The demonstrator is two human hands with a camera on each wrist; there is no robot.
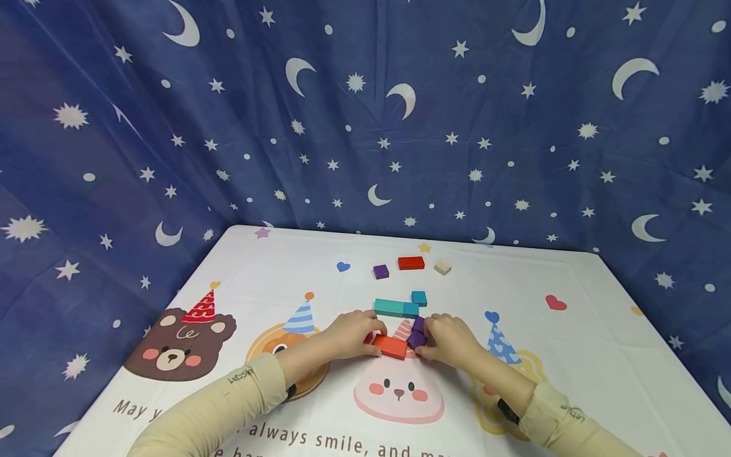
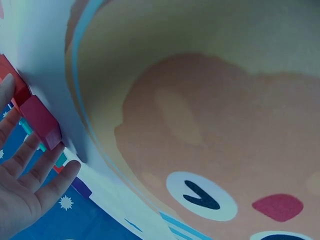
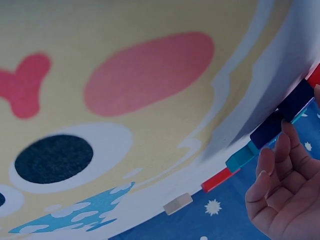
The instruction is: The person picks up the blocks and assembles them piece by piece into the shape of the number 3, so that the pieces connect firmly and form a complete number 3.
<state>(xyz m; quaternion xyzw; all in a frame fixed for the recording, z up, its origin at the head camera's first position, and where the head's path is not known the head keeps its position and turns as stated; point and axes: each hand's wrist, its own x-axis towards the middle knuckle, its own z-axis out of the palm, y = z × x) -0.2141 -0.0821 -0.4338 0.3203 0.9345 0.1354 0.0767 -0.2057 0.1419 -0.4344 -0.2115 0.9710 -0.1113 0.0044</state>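
Observation:
My left hand (image 1: 355, 334) has its thumb and fingers about two red blocks. The bright orange-red block (image 1: 391, 346) lies flat at its fingertips. Under the fingers is a darker red block (image 2: 41, 120), mostly hidden in the head view. From the other side my right hand (image 1: 454, 341) holds two purple blocks by thumb and forefinger; one purple block (image 1: 417, 341) meets the orange-red block's right end, and a second purple block (image 3: 267, 129) sits end to end with it. Just beyond lie a long teal block (image 1: 389, 308) and a short blue-teal block (image 1: 411, 310), touching.
A small teal cube (image 1: 419, 298) lies behind the teal pair. Farther back are a purple cube (image 1: 381, 271), a red block (image 1: 411, 263) and a cream block (image 1: 442, 267). The white printed tablecloth (image 1: 274, 260) meets a blue star-patterned curtain (image 1: 354, 165).

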